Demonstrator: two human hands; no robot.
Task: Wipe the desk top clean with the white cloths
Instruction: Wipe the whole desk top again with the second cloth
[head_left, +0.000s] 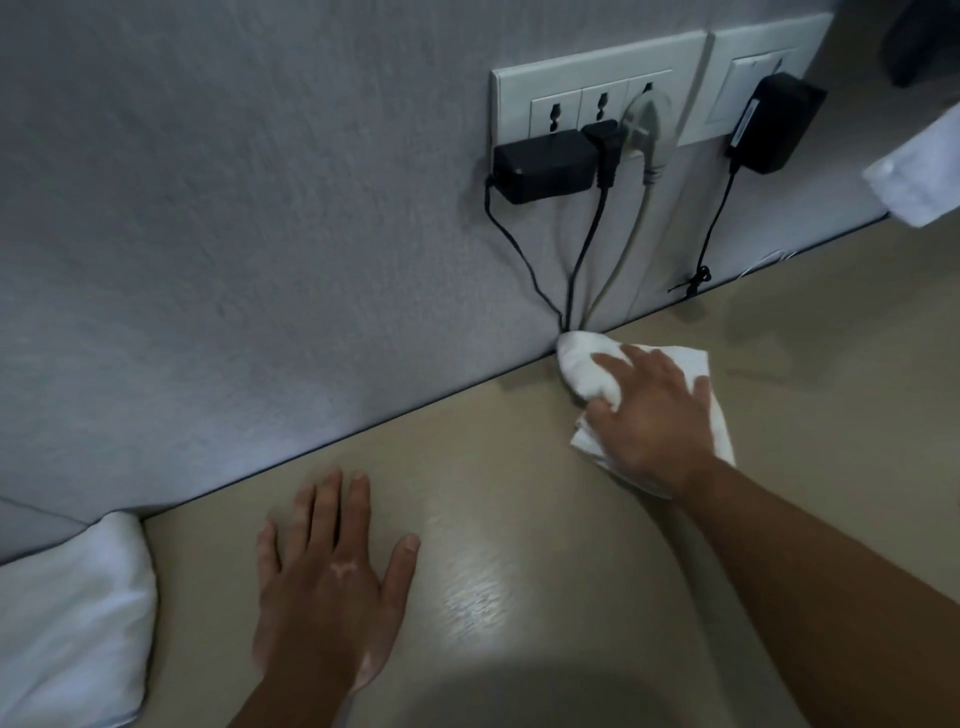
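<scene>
A beige desk top (519, 519) runs along a grey wall. My right hand (649, 415) presses down on a crumpled white cloth (582, 364), which lies on the desk against the wall where the cables drop behind the desk's edge. Its fingers curl over the cloth. My left hand (327, 577) rests flat on the desk nearer to me, fingers spread, holding nothing.
A white socket panel (597, 98) on the wall holds two black adapters (545, 166) and plugs, with cables (571, 270) hanging to the desk. A third black adapter (774, 124) sits to the right. A white pillow (67, 618) lies left of the desk. White fabric (919, 171) hangs at the far right.
</scene>
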